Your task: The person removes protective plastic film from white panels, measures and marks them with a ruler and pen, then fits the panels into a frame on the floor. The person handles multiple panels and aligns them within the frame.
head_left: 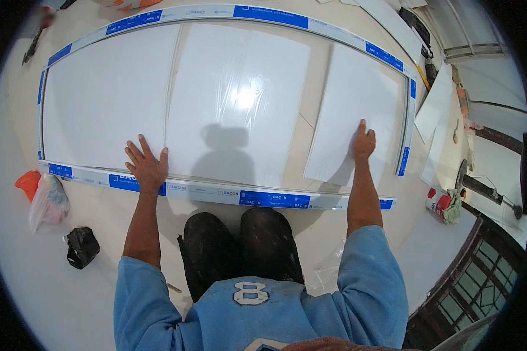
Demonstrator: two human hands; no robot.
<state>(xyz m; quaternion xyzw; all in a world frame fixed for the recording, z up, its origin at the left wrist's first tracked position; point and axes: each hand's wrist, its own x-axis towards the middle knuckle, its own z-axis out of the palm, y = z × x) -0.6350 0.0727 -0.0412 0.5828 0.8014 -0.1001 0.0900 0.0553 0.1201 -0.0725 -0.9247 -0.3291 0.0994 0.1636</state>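
A long frame of aluminium profiles [205, 186], wrapped in white and blue film, lies on the floor before my knees. Three white panels lie within it: a left panel [105, 99], a middle panel [240, 76] under shiny film, and a narrower right panel [348, 99] set at a slant. My left hand [146, 165] rests with spread fingers on the lower right corner of the left panel, beside its seam with the middle one. My right hand [364, 143] touches the right panel, one finger stretched forward and the others partly bent; I see nothing held in it.
Gaps of tiled floor show on both sides of the right panel. An orange object [27, 186], a clear plastic bag [49, 202] and a black bag [82, 247] lie at left. White offcuts [436, 105], a bucket [438, 200] with a cloth, and a dark lattice [474, 281] are at right.
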